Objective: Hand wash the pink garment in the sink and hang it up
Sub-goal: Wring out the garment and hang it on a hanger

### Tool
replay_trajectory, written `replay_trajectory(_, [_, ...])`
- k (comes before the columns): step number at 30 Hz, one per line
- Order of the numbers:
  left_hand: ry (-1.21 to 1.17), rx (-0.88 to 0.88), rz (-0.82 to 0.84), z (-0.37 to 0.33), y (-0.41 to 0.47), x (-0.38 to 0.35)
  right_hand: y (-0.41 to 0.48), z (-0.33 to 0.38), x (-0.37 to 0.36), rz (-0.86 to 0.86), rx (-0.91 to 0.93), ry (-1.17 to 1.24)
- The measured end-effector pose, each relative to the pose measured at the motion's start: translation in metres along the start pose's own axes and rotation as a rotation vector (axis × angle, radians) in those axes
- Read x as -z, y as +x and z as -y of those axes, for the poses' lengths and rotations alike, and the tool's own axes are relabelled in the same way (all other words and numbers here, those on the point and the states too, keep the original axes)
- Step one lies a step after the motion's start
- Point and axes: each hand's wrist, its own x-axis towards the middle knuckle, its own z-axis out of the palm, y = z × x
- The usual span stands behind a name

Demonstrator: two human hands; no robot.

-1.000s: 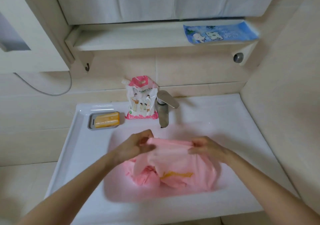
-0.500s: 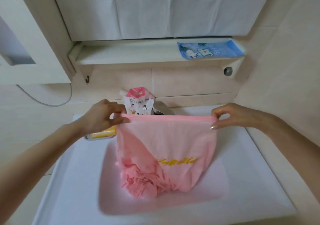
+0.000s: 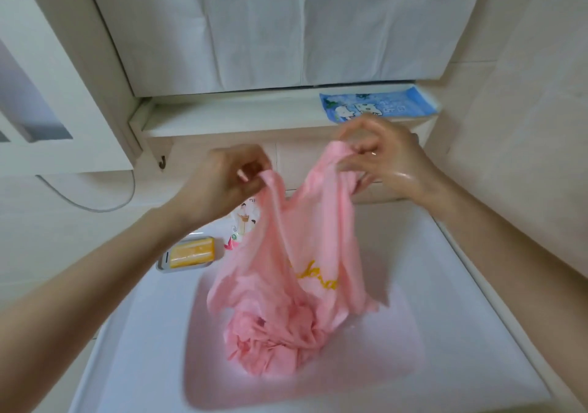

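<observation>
Our left hand and right hand each pinch the top edge of the pink garment, fingers curled round bunched cloth, holding it up over the sink. Its lower folds lie crumpled in the basin. We judge this to be the washing step. Next we would need to pick a part to scrub, perhaps with the soap bar near the sink's back left corner.

Bare forearms, one ring.
The right hand wears a thin ring; just below the ring its skin glistens wet. The left hand shows a pale pink thumbnail.
</observation>
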Motion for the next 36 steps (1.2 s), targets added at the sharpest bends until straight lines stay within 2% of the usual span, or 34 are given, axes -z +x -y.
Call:
replay_trajectory(3, [-0.084, 0.040, -0.084, -0.039, 0.026, -0.001, 0.020, 0.022, -0.028, 0.166, 0.001, -0.141])
replay_trajectory(5, [-0.334, 0.083, -0.131, -0.044, 0.032, 0.001, 0.029, 0.026, -0.038, 0.124, 0.033, -0.297])
replay_trajectory(7, [-0.616, 0.132, -0.153, -0.029, 0.024, -0.004, 0.032, 0.026, -0.039, 0.066, 0.039, -0.273])
replay_trajectory(8, [-0.682, 0.162, -0.136, -0.018, 0.014, -0.015, 0.032, 0.026, -0.040, 0.053, 0.042, -0.222])
replay_trajectory(10, [-0.672, 0.240, 0.008, -0.001, -0.014, -0.056, 0.033, 0.028, -0.047, 0.041, 0.072, -0.135])
replay_trajectory(12, [-0.643, 0.429, 0.135, 0.007, -0.046, -0.110, 0.036, 0.035, -0.058, 0.013, 0.118, -0.085])
replay_trajectory(15, [-0.641, 0.768, 0.040, 0.012, -0.078, -0.164, 0.042, 0.050, -0.065, -0.049, 0.211, 0.020])
replay_trajectory(17, [-0.603, 0.870, 0.026, 0.017, -0.090, -0.181, 0.047, 0.062, -0.061, -0.113, 0.290, 0.058])
replay_trajectory(21, [-0.677, 0.958, 0.000, 0.019, -0.094, -0.193, 0.051, 0.087, -0.046, -0.231, 0.398, 0.075])
replay_trajectory(24, [-0.673, 0.927, 0.039, 0.027, -0.092, -0.178, 0.048, 0.084, -0.020, -0.294, 0.352, 0.056])
replay_trajectory(26, [-0.648, 0.916, -0.004, 0.035, -0.096, -0.159, 0.045, 0.063, 0.006, -0.327, 0.250, -0.055])
replay_trajectory(28, [-0.651, 0.916, -0.130, 0.044, -0.099, -0.142, 0.040, 0.031, 0.026, -0.333, 0.141, -0.324])
replay_trajectory(30, [-0.677, 0.899, -0.231, 0.049, -0.096, -0.129, 0.030, -0.008, 0.029, -0.257, -0.001, -0.575])
replay_trajectory(31, [-0.667, 0.863, -0.233, 0.049, -0.091, -0.124, 0.022, -0.024, 0.022, -0.167, -0.104, -0.655])
replay_trajectory(33, [-0.593, 0.794, -0.155, 0.043, -0.078, -0.116, 0.009, -0.060, 0.008, 0.017, -0.235, -0.782])
replay_trajectory(35, [-0.449, 0.740, -0.046, 0.030, -0.063, -0.110, -0.003, -0.080, -0.012, 0.225, -0.300, -0.929])
replay_trajectory(36, [-0.346, 0.706, 0.015, 0.022, -0.055, -0.108, -0.007, -0.088, -0.021, 0.298, -0.289, -0.927])
